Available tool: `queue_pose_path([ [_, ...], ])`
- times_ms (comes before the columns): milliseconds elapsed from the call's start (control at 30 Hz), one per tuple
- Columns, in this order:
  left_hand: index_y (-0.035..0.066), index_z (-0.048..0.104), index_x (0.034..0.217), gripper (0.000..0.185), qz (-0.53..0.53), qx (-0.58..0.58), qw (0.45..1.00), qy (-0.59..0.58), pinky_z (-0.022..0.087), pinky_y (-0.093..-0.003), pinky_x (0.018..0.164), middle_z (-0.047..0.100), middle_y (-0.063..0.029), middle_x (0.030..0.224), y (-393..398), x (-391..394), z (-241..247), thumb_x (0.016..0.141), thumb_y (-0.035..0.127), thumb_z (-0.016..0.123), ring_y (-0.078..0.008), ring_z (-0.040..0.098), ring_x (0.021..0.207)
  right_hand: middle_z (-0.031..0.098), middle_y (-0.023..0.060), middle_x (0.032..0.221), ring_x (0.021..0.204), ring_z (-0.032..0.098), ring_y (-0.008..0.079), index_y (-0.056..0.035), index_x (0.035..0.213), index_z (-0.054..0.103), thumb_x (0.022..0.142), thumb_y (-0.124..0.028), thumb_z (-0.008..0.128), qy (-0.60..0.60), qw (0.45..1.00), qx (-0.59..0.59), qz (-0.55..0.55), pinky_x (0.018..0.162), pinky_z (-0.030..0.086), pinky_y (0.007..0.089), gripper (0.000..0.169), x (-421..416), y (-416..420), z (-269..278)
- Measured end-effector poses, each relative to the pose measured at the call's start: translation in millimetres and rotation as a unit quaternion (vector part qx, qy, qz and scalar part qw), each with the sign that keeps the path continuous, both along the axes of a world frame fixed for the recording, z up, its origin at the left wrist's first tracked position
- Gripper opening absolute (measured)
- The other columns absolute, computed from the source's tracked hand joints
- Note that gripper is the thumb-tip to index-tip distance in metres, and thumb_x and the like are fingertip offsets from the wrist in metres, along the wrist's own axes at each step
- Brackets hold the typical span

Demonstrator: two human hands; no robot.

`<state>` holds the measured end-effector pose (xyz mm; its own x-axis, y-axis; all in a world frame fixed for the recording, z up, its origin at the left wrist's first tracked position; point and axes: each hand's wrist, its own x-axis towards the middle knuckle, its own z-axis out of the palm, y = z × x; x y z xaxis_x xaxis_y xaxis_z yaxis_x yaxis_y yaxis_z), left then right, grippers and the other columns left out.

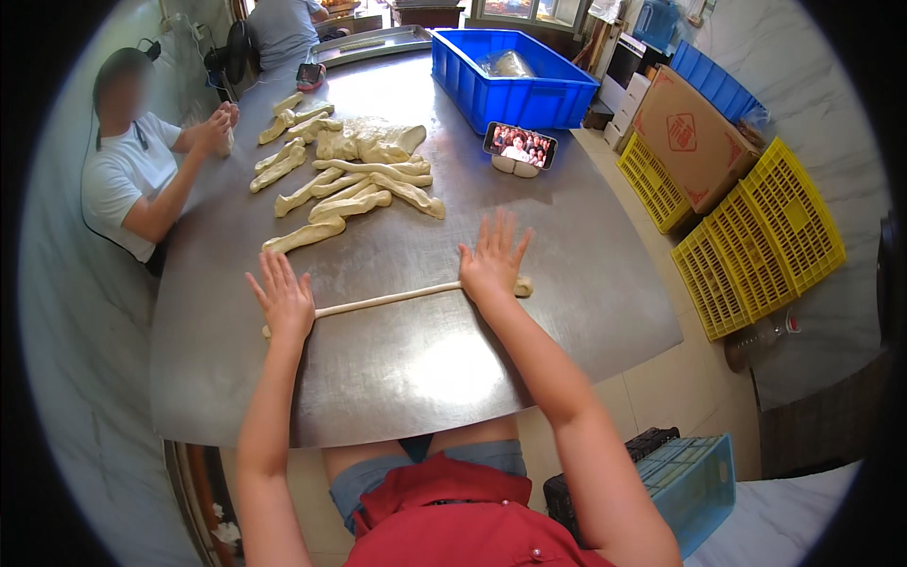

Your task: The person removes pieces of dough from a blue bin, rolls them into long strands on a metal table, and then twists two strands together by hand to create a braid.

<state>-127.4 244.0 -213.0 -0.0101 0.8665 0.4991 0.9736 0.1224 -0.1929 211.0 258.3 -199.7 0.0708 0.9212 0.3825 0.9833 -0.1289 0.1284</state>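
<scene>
A long thin rope of dough (390, 299) lies across the metal table in front of me. My left hand (285, 301) presses flat on its left end, fingers apart. On the right, my right hand (492, 262) rests spread over the rope, slightly blurred, and a thicker knob of dough sticks out past it. Both palms cover parts of the rope. Beyond my hands lie several thick strips of dough (351, 205), some crossing each other. Behind these sits a large lump of dough (368, 139).
The steel table (397, 375) has a blue plastic crate (514, 96) and a propped phone (521, 147) on it. A co-worker (134, 170) sits at the left edge, holding something pale. Yellow crates (762, 234) and a cardboard box (691, 135) stand on the right. A metal tray (372, 46) lies at the far end.
</scene>
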Motion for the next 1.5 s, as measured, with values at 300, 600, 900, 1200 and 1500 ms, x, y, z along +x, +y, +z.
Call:
queue_pose_path([
  [300, 0.013, 0.033, 0.151, 0.054, 0.002, -0.265, 0.957, -0.115, 0.006, -0.0673, 0.112, 0.022, -0.0205, 0.157, -234, 13, 31, 0.1, 0.029, 0.039, -0.0404, 0.021, 0.144, 0.04, 0.0164, 0.149, 0.139, 0.031, 0.041, -0.0174, 0.138, 0.053, 0.091, -0.035, 0.058, 0.087, 0.99, -0.067, 0.087, 0.11, 0.014, 0.0668, 0.051, 37, -213, 7],
  [600, 0.011, 0.029, 0.152, 0.055, 0.168, -0.102, 0.965, -0.174, 0.014, -0.0638, 0.113, 0.019, -0.0179, 0.159, -35, -70, 12, 0.103, 0.038, 0.035, -0.0409, 0.019, 0.145, 0.017, 0.0178, 0.159, 0.146, 0.015, 0.0389, -0.0114, 0.149, 0.037, 0.096, -0.046, 0.044, 0.042, 0.998, 0.053, -0.002, 0.113, 0.0, 0.0651, 0.064, 69, -3, -8],
  [900, 0.013, 0.038, 0.149, 0.049, 0.032, -0.2, 0.968, -0.144, 0.02, -0.0501, 0.114, 0.023, -0.0182, 0.157, -211, -57, 22, 0.105, 0.033, 0.026, -0.0369, 0.026, 0.143, 0.03, 0.0314, 0.149, 0.139, 0.029, 0.0451, 0.0108, 0.141, 0.035, 0.09, -0.034, 0.06, 0.158, 0.985, -0.062, 0.041, 0.116, 0.018, 0.054, 0.072, 87, -202, -6],
  [1200, 0.004, 0.031, 0.149, 0.052, 0.165, -0.075, 0.975, -0.126, 0.025, -0.0506, 0.113, 0.024, -0.023, 0.156, -39, -151, -13, 0.105, 0.031, 0.033, -0.0392, 0.028, 0.141, 0.021, 0.027, 0.155, 0.146, 0.017, 0.0378, 0.0086, 0.146, 0.028, 0.096, -0.043, 0.045, 0.147, 0.988, 0.03, 0.036, 0.12, 0.007, 0.0478, 0.074, 132, -10, 2],
  [1500, 0.006, 0.034, 0.149, 0.05, -0.011, -0.212, 0.962, -0.173, 0.016, -0.0483, 0.117, 0.021, -0.0206, 0.158, -198, -91, 19, 0.105, 0.027, 0.03, -0.0393, 0.019, 0.145, 0.033, 0.0258, 0.151, 0.142, 0.029, 0.0383, 0.0048, 0.145, 0.033, 0.092, -0.034, 0.053, 0.139, 0.975, -0.084, 0.151, 0.115, 0.022, 0.0499, 0.068, 126, -190, -8],
])
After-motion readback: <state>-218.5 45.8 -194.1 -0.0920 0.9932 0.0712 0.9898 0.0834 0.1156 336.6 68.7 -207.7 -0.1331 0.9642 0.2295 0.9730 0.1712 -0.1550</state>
